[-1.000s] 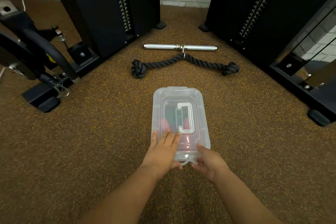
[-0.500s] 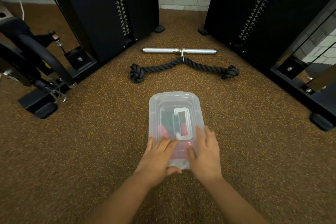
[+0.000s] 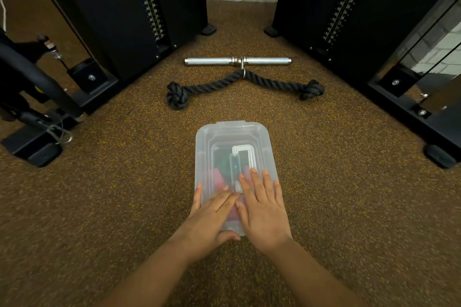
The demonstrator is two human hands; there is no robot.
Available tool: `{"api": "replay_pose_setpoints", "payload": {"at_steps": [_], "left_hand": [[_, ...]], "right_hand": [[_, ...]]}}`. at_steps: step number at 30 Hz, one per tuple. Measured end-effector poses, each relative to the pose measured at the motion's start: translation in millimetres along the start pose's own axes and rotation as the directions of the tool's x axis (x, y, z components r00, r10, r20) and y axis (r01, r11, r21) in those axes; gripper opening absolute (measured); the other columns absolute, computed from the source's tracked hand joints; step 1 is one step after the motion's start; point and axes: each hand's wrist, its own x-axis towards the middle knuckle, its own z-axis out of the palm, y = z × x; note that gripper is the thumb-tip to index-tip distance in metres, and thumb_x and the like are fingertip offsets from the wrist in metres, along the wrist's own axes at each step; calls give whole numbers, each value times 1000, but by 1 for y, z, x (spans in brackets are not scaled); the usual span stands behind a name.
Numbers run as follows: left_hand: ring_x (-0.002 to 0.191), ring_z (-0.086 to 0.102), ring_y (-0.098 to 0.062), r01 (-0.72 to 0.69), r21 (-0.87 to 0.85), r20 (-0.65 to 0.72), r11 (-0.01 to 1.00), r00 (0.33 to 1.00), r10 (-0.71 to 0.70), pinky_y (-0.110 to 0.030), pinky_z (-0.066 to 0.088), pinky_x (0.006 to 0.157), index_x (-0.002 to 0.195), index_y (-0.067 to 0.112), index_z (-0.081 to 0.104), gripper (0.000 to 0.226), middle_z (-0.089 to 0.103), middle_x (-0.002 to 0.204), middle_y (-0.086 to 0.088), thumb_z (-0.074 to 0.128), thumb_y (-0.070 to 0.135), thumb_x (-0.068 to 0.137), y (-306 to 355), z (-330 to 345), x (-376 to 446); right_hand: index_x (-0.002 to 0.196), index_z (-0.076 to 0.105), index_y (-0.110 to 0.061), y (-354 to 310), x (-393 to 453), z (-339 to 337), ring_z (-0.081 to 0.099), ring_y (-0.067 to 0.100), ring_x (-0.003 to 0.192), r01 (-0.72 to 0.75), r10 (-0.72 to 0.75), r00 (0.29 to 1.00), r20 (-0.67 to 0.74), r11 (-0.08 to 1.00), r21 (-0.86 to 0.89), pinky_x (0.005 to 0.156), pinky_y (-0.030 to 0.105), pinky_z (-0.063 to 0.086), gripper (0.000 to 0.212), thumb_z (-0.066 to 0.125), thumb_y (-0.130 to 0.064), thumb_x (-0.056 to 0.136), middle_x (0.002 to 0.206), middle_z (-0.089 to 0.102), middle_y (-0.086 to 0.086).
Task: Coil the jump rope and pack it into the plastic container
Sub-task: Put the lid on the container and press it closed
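Observation:
A clear plastic container (image 3: pixel 232 136) lies on the floor in front of me with its lid on and a white handle (image 3: pixel 245 151) flat on top. Through the lid I make out blurred pink and green shapes (image 3: pixel 220 172), probably the jump rope; its coil cannot be made out. My left hand (image 3: pixel 212 214) lies flat on the near left of the lid, its thumb against the near edge. Beside it my right hand (image 3: pixel 264 209) rests flat on the near right of the lid, fingers spread and reaching the handle.
A thick black knotted rope attachment (image 3: pixel 239 85) and a steel bar (image 3: pixel 237 60) lie beyond the container. Black weight-stack towers (image 3: pixel 139 7) (image 3: pixel 349 7) stand at both sides, and a machine base (image 3: pixel 37 142) is at the left. The floor is brown speckled rubber.
My right hand came up from the container's near edge onto the lid and now lies flat beside the left. The view has shifted slightly closer.

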Motion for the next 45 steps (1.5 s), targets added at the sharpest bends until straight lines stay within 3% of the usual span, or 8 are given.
{"api": "replay_pose_setpoints", "payload": {"at_steps": [7,12,17,24,28,34,40,45], "left_hand": [[142,-6,5,-42,-32,-9,999,999,42,-38,-26,110,149,31,13,89,15,156,16,42,72,75,-4,-15,0],[144,13,-5,-44,26,-233,999,971,49,-41,-11,118,145,28,27,75,26,152,8,41,64,80,-30,-49,37],[140,28,-23,201,-333,-392,921,859,-329,-47,6,119,142,19,35,56,34,150,-5,46,41,91,-59,-72,119],[106,57,-33,593,-446,-7,670,746,-666,-38,44,86,116,13,64,58,61,123,-17,44,59,87,-75,-91,174],[125,49,-36,689,-400,133,604,696,-705,-40,41,97,133,7,51,88,46,143,-19,52,72,74,-75,-104,185],[126,48,-34,670,-409,279,619,738,-614,-44,43,100,138,16,46,127,43,147,-12,70,83,34,-83,-108,187],[126,49,-34,562,-650,194,512,774,-603,-45,43,101,145,13,30,127,42,147,-13,88,56,40,-91,-97,189],[101,63,-22,399,-747,83,531,849,-521,-41,52,93,120,30,59,72,61,119,-2,88,41,55,-85,-90,184]], "right_hand": [[148,30,-23,-5,3,-7,12,34,147,0,-1,1000,8,994,109,114,45,-3,56,29,-42,95,157,26,10],[147,33,-22,-2,36,-22,17,35,146,71,-67,997,-42,990,119,119,45,-2,62,28,-37,87,156,30,9],[150,24,-21,6,59,-23,-2,37,148,198,-203,976,73,978,68,114,53,-10,70,22,-47,85,160,15,13],[146,31,-22,19,74,-22,15,32,147,-51,70,995,-70,970,239,118,47,2,56,39,-39,94,156,28,9],[151,16,-23,37,86,-23,5,29,148,-180,203,979,-19,908,378,120,42,7,61,41,-36,97,160,14,9],[151,13,-30,34,78,-17,9,21,148,-229,243,968,57,771,594,117,35,22,56,37,-30,100,161,0,-1],[149,16,-33,31,77,-13,10,19,148,-228,264,964,26,774,591,116,33,24,52,33,-30,101,161,1,-5],[151,10,-30,30,76,-14,14,16,147,-246,302,953,21,732,635,117,35,26,59,38,-31,100,160,7,-6]]}}
